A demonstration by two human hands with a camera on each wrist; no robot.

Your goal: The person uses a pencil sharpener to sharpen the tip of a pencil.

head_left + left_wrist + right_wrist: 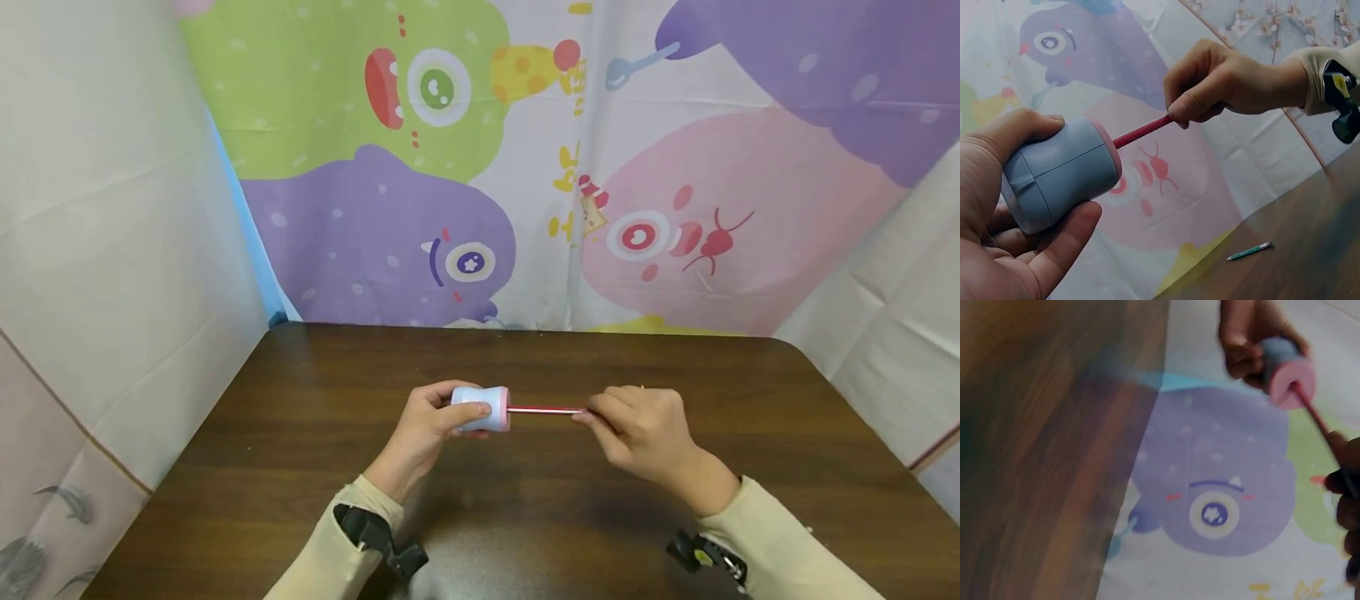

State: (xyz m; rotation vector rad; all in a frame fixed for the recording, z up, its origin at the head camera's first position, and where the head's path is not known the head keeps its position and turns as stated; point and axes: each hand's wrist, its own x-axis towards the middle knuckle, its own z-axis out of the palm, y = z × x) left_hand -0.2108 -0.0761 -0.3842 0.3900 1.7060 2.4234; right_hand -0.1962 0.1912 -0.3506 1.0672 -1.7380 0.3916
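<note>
A cream left sleeve point(337, 542) with a black wrist camera point(367, 529) fills the bottom of the frame left of centre, as a matching right sleeve point(780, 542), also bearing a black camera point(708, 558), enters at lower right. Between them, at lower centre, a person holds a pale blue sharpener point(478, 397) with a pink end, lying sideways above a dark wood-grain bench point(375, 358).

The hands are apart, linked by a red pencil point(546, 410). The left hand point(423, 425) is wrapped around the sharpener, thumb across the near side and fingers behind and beneath. The right hand point(641, 433) pinches the pencil near its outer end, between thumb and curled forefinger. The pencil runs level across the centre of the frame, its other end inside the hole in the pink face; the tip is hidden.

In the right wrist view, somewhat blurred, the pink face shows at upper right, the pencil slanting from it down to the fingers at the right edge. At lower right of the left wrist view, a green pencil point(1249, 251) lies on the bench.

Behind, a printed cloth point(547, 208) spans the top of the frame: a green figure point(315, 92) at upper left, a purple one below it and a pink one at right. Pale drapes point(112, 167) hang along both sides.
</note>
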